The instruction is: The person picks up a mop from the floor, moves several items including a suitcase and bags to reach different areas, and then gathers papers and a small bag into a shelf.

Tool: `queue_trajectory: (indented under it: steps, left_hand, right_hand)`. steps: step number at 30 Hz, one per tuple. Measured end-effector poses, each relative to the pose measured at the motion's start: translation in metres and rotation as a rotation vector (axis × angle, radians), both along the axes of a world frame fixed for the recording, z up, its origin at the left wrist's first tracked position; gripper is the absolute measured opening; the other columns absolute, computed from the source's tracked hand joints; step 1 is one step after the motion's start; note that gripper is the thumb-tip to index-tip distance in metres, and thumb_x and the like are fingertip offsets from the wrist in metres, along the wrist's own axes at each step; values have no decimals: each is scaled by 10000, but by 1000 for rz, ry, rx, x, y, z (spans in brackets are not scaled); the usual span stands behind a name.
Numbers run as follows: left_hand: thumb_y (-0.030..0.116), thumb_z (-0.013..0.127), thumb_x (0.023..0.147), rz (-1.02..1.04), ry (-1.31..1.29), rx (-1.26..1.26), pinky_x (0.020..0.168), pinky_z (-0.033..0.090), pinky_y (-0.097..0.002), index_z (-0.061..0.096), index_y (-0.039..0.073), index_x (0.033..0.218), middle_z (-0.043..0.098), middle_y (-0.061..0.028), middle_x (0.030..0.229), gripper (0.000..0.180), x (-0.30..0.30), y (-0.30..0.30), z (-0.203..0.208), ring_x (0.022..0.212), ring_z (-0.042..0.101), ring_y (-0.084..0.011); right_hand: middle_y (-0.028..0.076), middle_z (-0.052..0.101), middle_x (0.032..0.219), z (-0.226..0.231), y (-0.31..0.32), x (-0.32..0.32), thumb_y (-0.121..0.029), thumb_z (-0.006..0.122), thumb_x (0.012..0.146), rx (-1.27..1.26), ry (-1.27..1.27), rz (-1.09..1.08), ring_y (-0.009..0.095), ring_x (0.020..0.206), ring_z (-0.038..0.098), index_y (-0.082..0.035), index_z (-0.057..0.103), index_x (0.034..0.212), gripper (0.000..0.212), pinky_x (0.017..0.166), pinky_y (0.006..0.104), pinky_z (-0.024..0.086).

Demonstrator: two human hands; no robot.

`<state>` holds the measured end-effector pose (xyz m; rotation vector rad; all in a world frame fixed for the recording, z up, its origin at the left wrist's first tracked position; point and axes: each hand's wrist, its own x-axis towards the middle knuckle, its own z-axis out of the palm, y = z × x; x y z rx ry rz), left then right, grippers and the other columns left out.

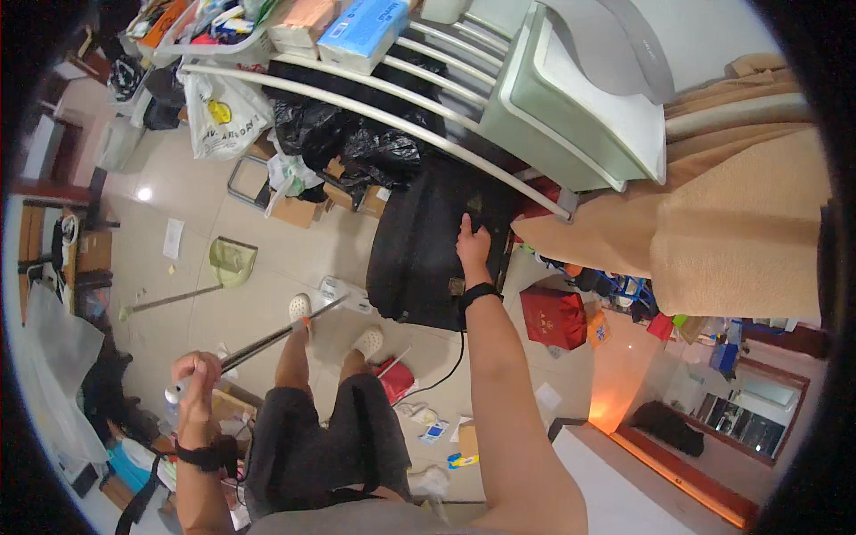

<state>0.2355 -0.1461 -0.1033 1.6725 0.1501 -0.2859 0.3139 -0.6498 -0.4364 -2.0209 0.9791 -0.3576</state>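
Holding the fingers of the left hand point(194, 379) pressed together around a metal pole point(264, 345) at lower left, and slanting it up and rightward toward the middle of the frame. Relying on one fist near the end, so risking a twist upon catching the far tip on something. Passing beside the pale shoe point(300, 308) as well, probably courting a knocked foot upon loosening that hold. Being unable to tell whether touching the floor with the tip.

Standing close to a thin black cord point(463, 352) looping down at lower centre, and possibly tangling a foot in it on stepping right. Adding to the trip risk with a red packet point(392, 382) lying just left of it.

Reaching the right hand point(473, 245) up to the black case point(419, 250) at centre, resting there with one finger extended upward; being unable to tell whether pinching or merely pressing with the others. Bearing on one side only, so maybe tipping or sliding the case on smooth tiles.

Working just below the white rack point(403, 123) at upper centre, thus risking a bump against its front bar on lifting, and perhaps shaking the green bin point(557, 107) or the blue pack point(364, 34) loose above. Lying farther off at left, posing little danger: a dustpan point(234, 261).
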Motion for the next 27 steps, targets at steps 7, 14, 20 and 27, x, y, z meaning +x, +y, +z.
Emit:
queue_trajectory:
  steps: [7, 14, 20, 27]
  left_hand:
    - [259, 565, 826, 53, -10, 12, 494, 270, -264, 336, 98, 572, 346, -6, 508, 378, 1, -3, 6, 506, 348, -135]
    - [277, 563, 819, -51, -91, -21, 462, 268, -258, 343, 90, 567, 340, -6, 485, 383, 6, -21, -6, 472, 376, -144]
    - [284, 563, 807, -3, -111, 15, 464, 288, -278, 363, 93, 562, 376, -20, 481, 370, -9, -10, -3, 460, 387, -154]
    - [245, 559, 828, 6, -141, -20, 440, 292, -265, 395, 108, 592, 328, 14, 455, 318, -15, -34, -10, 428, 330, -128]
  right_hand:
    - [38, 432, 488, 65, 33, 44, -318, 596, 832, 475, -55, -47, 130, 339, 410, -10, 463, 710, 357, 305, 278, 309]
    - [125, 502, 599, 5, -54, 82, -391, 549, 838, -52, 36, -125, 233, 476, 493, 38, 511, 786, 434, 412, 341, 406]
    - [242, 608, 737, 54, -21, 115, -422, 488, 852, -54, 122, -181, 397, 719, 590, 57, 618, 773, 502, 685, 440, 473]
    - [177, 619, 709, 51, -58, 124, -447, 489, 854, -10, 186, -194, 283, 538, 610, 88, 540, 899, 539, 477, 352, 502]
